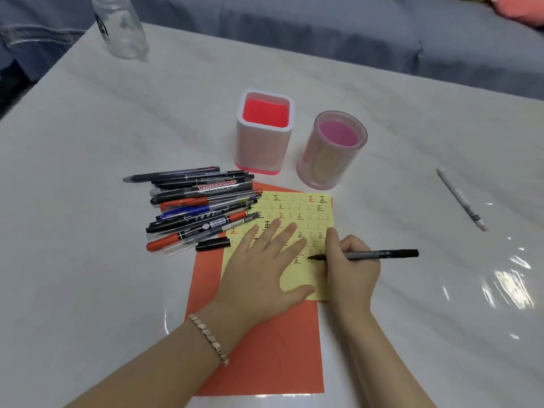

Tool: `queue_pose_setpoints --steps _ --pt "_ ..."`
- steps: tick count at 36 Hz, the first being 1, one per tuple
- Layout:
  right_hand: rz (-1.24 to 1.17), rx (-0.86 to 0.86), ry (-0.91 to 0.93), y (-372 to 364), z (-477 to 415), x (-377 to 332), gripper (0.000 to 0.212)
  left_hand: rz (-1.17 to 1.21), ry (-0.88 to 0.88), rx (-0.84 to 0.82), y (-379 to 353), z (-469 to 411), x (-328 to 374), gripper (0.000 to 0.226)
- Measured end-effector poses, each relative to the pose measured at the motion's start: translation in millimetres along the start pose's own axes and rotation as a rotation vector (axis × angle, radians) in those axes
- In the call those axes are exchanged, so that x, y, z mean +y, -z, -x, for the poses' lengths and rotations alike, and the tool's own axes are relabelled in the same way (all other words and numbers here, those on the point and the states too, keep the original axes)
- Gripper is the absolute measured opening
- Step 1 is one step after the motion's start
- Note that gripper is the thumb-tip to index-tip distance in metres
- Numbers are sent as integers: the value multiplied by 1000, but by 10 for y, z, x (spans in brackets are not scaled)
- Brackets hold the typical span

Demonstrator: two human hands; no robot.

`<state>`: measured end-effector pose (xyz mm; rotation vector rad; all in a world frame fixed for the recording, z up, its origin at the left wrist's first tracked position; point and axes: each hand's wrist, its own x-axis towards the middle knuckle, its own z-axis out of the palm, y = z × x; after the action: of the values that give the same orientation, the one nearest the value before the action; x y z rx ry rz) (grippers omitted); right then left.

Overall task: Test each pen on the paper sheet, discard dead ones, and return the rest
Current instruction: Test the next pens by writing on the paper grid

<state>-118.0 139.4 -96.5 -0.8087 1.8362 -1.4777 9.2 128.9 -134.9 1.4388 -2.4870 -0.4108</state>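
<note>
A yellow paper sheet (pixel 306 219) covered with small written marks lies on an orange sheet (pixel 265 348). My left hand (pixel 262 269) presses flat on the yellow sheet with fingers spread. My right hand (pixel 350 269) grips a black pen (pixel 382 254), its uncapped tip touching the paper beside a written mark. The pen's black cap (pixel 212 243) lies at the sheet's left edge. A pile of several pens and markers (pixel 200 204) lies left of the paper.
A square pink-and-white pen holder (pixel 265 151) and a round translucent pink holder (pixel 329 160) stand behind the paper. A lone white pen (pixel 460 198) lies far right. A clear plastic bottle (pixel 120 28) stands at the back left. A grey sofa runs behind the table.
</note>
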Motion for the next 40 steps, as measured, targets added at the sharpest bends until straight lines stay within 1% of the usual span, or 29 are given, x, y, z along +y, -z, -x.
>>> queue_pose_setpoints --steps 5,10,16,34,40 --pt "7 32 16 -31 26 26 37 11 1 46 -35 -15 -3 72" --pt "22 41 23 -41 33 31 36 30 -7 89 -42 -12 -8 72" --pt "46 15 47 -48 23 41 37 37 2 95 -35 -14 0 72" --pt "69 7 77 -36 16 83 35 38 0 93 -40 -13 -1 72" --pt "110 13 113 -48 18 121 36 51 2 97 -45 -12 0 72"
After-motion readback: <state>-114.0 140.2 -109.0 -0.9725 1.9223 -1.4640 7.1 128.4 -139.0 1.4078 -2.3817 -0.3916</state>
